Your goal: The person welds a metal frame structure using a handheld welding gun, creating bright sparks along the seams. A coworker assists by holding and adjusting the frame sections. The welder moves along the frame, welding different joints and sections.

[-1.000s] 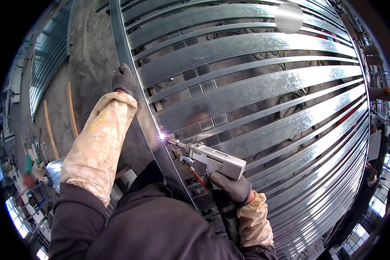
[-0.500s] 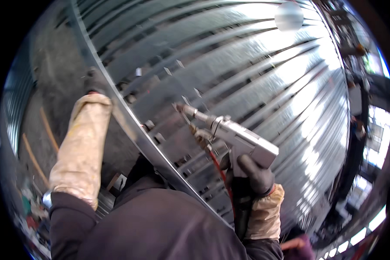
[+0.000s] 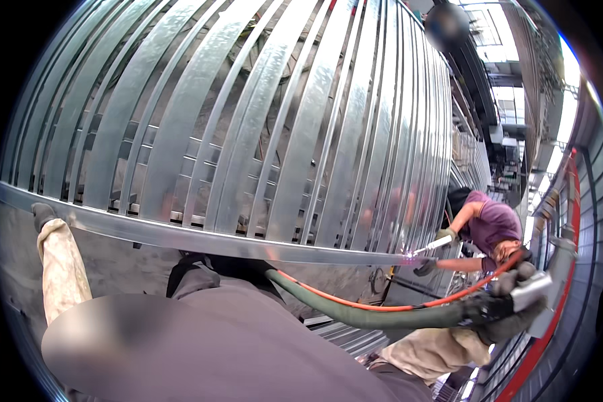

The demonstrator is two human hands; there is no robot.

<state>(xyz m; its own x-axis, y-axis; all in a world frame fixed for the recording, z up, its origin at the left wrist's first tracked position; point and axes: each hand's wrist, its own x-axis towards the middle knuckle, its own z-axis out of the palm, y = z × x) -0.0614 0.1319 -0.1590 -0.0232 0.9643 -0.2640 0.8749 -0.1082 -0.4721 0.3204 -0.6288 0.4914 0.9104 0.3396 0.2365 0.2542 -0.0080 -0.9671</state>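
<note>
At nine o'clock, the left hand (image 3: 43, 214) touches the metal frame (image 3: 208, 240), its grip I cannot tell; at four o'clock, the right hand (image 3: 518, 321) grasps the welding gun (image 3: 532, 292)

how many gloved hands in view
4: wearer's left hand at the rail, right hand holding a torch, upper hand of a co-worker on another torch, lower hand near the rail's right end.

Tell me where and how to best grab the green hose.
Probably around the middle of the green hose, from above: its smooth curve faces the camera there, away from the right hand and the silver tool at its end. The orange hose runs alongside, so fingers may catch both.
</note>
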